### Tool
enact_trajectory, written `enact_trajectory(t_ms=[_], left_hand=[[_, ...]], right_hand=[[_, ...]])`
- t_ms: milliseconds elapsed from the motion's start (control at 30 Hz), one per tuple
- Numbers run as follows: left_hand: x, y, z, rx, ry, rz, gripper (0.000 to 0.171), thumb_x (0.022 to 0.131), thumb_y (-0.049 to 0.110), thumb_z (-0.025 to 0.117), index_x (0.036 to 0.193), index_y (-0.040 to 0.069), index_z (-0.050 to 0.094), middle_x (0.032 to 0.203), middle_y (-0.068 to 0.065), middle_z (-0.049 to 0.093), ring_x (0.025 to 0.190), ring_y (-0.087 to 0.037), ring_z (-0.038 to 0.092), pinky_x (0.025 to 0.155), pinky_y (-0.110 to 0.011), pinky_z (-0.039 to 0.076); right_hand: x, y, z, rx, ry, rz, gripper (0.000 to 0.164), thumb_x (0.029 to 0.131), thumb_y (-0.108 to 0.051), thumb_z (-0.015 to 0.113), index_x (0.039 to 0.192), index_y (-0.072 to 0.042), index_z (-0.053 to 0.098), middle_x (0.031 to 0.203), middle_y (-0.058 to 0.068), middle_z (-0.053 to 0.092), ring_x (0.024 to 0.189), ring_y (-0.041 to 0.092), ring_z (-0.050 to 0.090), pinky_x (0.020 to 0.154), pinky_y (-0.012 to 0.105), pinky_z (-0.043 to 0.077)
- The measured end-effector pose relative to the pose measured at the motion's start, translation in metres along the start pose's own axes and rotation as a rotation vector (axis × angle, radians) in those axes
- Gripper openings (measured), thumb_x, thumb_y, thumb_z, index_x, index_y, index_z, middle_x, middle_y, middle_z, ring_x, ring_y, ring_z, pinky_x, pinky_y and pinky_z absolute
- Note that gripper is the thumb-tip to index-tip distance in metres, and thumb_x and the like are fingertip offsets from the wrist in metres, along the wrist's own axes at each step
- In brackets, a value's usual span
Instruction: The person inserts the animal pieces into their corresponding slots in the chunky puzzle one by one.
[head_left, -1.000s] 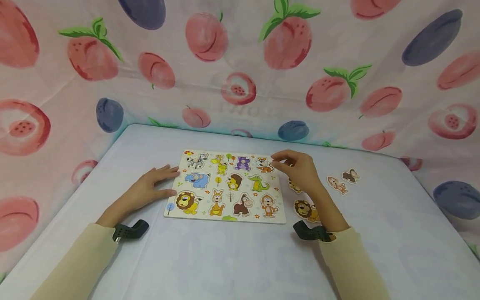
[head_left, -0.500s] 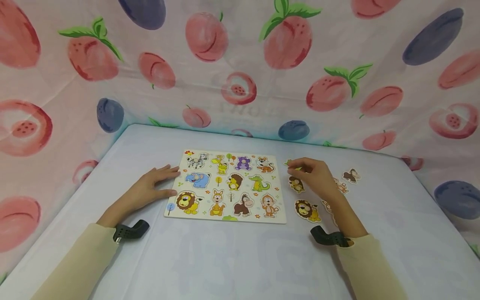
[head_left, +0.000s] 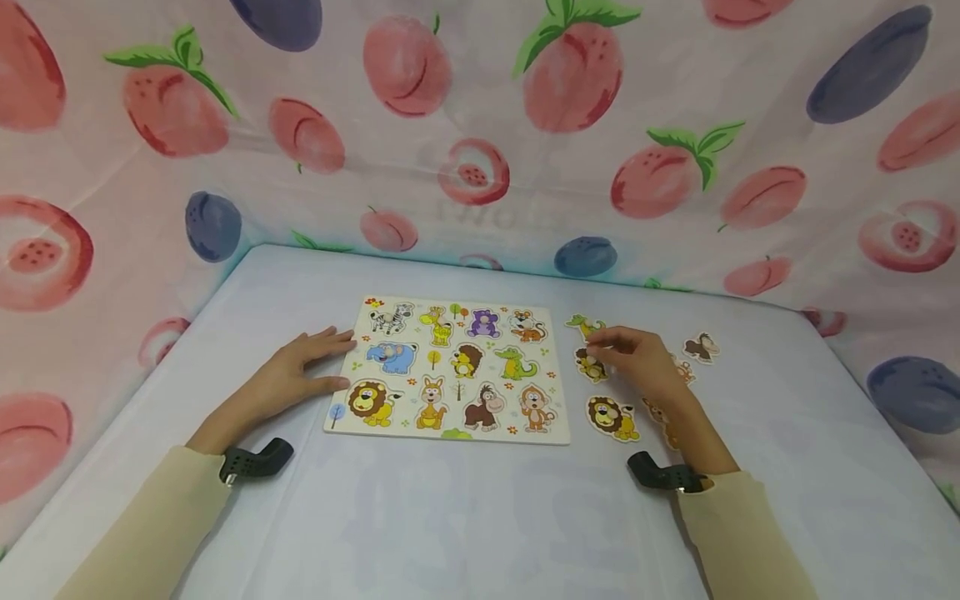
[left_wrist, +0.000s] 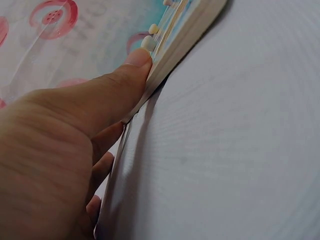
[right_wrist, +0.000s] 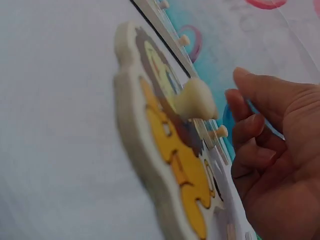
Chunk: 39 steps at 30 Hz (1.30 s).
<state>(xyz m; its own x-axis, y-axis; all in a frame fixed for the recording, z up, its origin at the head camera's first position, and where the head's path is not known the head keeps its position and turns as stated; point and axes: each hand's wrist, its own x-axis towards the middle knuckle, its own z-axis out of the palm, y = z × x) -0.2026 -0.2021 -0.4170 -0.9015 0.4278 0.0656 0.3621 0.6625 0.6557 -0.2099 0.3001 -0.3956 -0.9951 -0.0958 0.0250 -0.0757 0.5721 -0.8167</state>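
A wooden animal puzzle board (head_left: 416, 427) lies flat on the white-covered table. My left hand (head_left: 288, 371) rests at its left edge, fingers extended; in the left wrist view the thumb (left_wrist: 115, 85) lies along the board's rim near small knobs (left_wrist: 148, 43). My right hand (head_left: 641, 365) is over the loose pieces right of the board, fingertips at the hedgehog piece (head_left: 588, 367) and just below the crocodile piece (head_left: 581, 324). In the right wrist view the thumb (right_wrist: 270, 90) and bent fingers hold nothing visible. The lion piece (right_wrist: 165, 145) stands large in front, its knob (right_wrist: 197, 97) away from the fingers.
Beside the right hand lie the lion piece (head_left: 609, 419), a partly hidden kangaroo piece (head_left: 665, 429), a monkey piece (head_left: 684, 371) mostly covered by the hand, and a gorilla piece (head_left: 702, 347). A fruit-print cloth (head_left: 540, 175) hangs behind the table.
My right hand has moved right, from the tiger at the board's far right corner to the loose pieces, uncovering the crocodile piece. My left hand stays at the board's edge.
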Motion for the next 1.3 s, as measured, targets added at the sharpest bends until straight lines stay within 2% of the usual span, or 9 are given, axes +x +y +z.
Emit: enact_trajectory(t_ms=[333, 633, 767, 900, 1300], left_hand=[[-0.001, 0.002, 0.0, -0.021, -0.007, -0.042, 0.068, 0.084, 0.037, 0.072, 0.139, 0.005, 0.049, 0.15, -0.008, 0.037, 0.143, -0.032, 0.016, 0.116, -0.052, 0.003], [0.0, 0.001, 0.0, -0.023, -0.011, -0.052, 0.068, 0.084, 0.038, 0.072, 0.14, 0.007, 0.049, 0.151, -0.007, 0.036, 0.144, -0.033, 0.014, 0.115, -0.055, 0.003], [0.0, 0.002, 0.0, -0.02, -0.011, -0.042, 0.068, 0.084, 0.038, 0.072, 0.14, 0.006, 0.049, 0.15, -0.008, 0.037, 0.143, -0.032, 0.015, 0.115, -0.053, 0.003], [-0.001, 0.002, 0.0, -0.028, -0.015, -0.054, 0.068, 0.085, 0.039, 0.072, 0.14, 0.007, 0.049, 0.151, -0.007, 0.036, 0.144, -0.034, 0.013, 0.114, -0.056, 0.004], [-0.001, 0.0, 0.001, -0.029, -0.016, -0.061, 0.068, 0.084, 0.041, 0.071, 0.141, 0.009, 0.049, 0.152, -0.006, 0.035, 0.144, -0.034, 0.012, 0.113, -0.059, 0.004]], right_hand=[[0.003, 0.013, 0.001, -0.001, -0.037, 0.051, 0.03, 0.084, -0.033, 0.074, 0.108, -0.015, 0.071, 0.11, 0.003, 0.067, 0.094, 0.023, 0.058, 0.076, 0.026, 0.048], [0.003, 0.016, 0.001, -0.044, -0.075, 0.073, 0.026, 0.084, -0.028, 0.075, 0.108, -0.018, 0.071, 0.11, 0.003, 0.065, 0.083, 0.026, 0.055, 0.071, 0.029, 0.048], [0.003, 0.019, 0.001, -0.058, -0.068, 0.064, 0.027, 0.084, -0.028, 0.075, 0.107, -0.016, 0.072, 0.106, 0.005, 0.066, 0.082, 0.025, 0.056, 0.069, 0.028, 0.048], [0.003, 0.02, 0.002, -0.077, -0.049, 0.047, 0.025, 0.084, -0.03, 0.075, 0.104, -0.015, 0.073, 0.103, 0.005, 0.068, 0.082, 0.024, 0.057, 0.07, 0.029, 0.047], [0.0, 0.018, 0.004, -0.043, -0.027, 0.011, 0.022, 0.084, -0.028, 0.076, 0.102, -0.016, 0.075, 0.107, 0.003, 0.068, 0.084, 0.023, 0.058, 0.067, 0.027, 0.049]])
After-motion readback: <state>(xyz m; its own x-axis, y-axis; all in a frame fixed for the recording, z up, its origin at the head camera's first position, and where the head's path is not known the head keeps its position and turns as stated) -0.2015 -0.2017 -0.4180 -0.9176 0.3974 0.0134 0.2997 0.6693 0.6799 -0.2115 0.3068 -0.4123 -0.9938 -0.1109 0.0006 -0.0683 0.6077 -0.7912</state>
